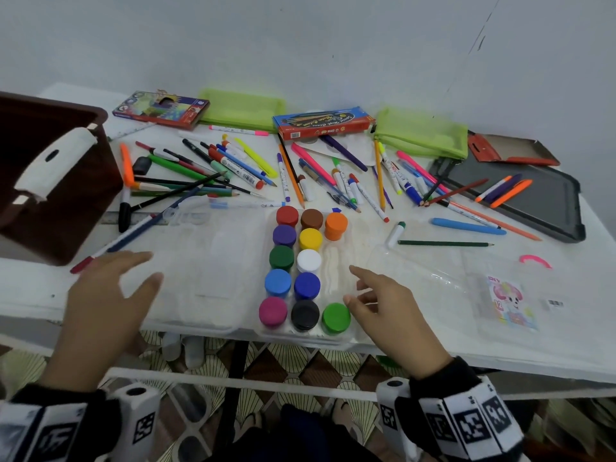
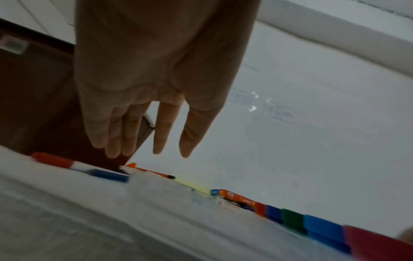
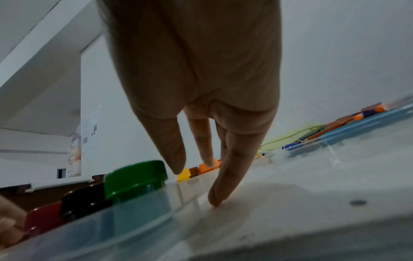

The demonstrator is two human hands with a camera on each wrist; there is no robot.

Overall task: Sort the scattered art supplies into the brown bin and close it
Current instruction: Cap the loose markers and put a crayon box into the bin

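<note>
A brown bin [image 1: 83,211] stands open at the table's left edge, with a white latch [image 1: 53,161] on its rim; its wall also fills the left wrist view [image 2: 33,106]. A clear plastic case [image 1: 206,261] lies open at the front centre and holds several coloured paint jars [image 1: 303,268]. My left hand [image 1: 146,268] hovers open over the case's empty left half, fingers straight [image 2: 170,151]. My right hand [image 1: 358,285] is open just right of the green jar [image 3: 136,178]. One of its fingertips [image 3: 215,203] touches the case's right side.
Many pens, markers and pencils [image 1: 233,171] lie scattered across the middle of the table. Two green pouches [image 1: 243,108] and two colour boxes [image 1: 323,123] lie at the back. A black tablet [image 1: 533,201] and a clear bag [image 1: 510,305] lie right.
</note>
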